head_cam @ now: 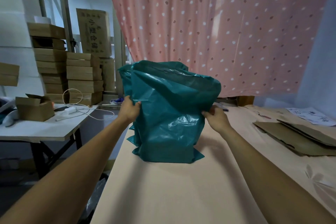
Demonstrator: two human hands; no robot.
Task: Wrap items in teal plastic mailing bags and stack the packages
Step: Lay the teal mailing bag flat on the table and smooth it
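A pink dotted curtain (218, 23) hangs behind the peach-covered desk (172, 191). A teal mailing bag (169, 114) stands upright on the desk's middle, its base filled, its top loose and crumpled. Another teal bag (125, 76) shows just behind it. The left hand (130, 108) pinches the bag's left edge; the right hand (215, 117) pinches its right edge. Flattened cardboard (294, 136) lies at the right.

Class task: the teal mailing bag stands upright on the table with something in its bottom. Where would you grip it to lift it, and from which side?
Probably grip the teal mailing bag at mid-height on both side edges, as the left hand and right hand do now. The loose top would just crumple, and the full bottom sits flat on the table.
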